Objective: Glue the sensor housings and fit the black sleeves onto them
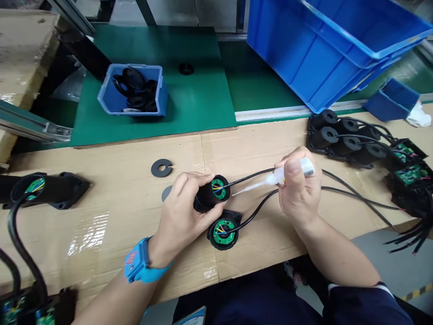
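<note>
My left hand [186, 201] is closed around a black cylindrical housing [203, 198], tilted so that its open end with a round green circuit board [219, 188] faces right. Coloured wires and a black cable come out of that end. In my right hand [299, 189] is a small white glue bottle [294, 172], its thin nozzle pointing left, close to the housing's rim. Just below, a second black housing [223, 234] with a green board and cable lies on the cardboard. A grey slotted foam ring [161, 168] lies beyond my left hand, and a grey disc is partly hidden behind it.
A small blue bin [131, 90] of black rings stands on a green board [199, 99]. A large blue crate [304, 54] is at the back right. Several black cylinders [348, 144] with cables lie at right; another housing [50, 189] lies at left.
</note>
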Tool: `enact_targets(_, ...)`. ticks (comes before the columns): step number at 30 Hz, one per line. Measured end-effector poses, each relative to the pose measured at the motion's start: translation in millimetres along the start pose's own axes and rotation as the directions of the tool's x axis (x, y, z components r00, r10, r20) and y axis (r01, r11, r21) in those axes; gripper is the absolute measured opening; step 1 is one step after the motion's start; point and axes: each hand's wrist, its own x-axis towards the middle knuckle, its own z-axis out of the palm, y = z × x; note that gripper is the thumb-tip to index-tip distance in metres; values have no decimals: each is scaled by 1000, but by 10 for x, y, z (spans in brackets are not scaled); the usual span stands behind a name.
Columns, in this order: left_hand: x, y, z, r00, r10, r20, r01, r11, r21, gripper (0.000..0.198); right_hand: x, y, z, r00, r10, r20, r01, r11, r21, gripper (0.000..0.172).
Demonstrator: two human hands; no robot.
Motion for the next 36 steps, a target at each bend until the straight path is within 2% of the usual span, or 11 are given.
enact_targets(4,-1,43,-44,998,46,-50,-45,999,24,46,-64,-62,-1,983,-164,82,172,981,-94,29)
enact_targets(11,-10,78,-68,996,70,-51,-69,997,17,56,-100,-124,16,937,-268,225,317,922,-221,23)
enact_targets(21,-10,84,-90,995,90,-32,-89,996,8,58,-86,-155,45,913,-291,284,368,889,-273,24)
enact_targets(27,10,118,-115,999,44,-9,-44,999,-19,55,-100,-154,45,892,-339,299,425,856,-295,24)
enact_targets(36,20,118,-130,998,-47,36,49,997,-63,43,-96,-132,80,797,-518,310,600,738,-309,22)
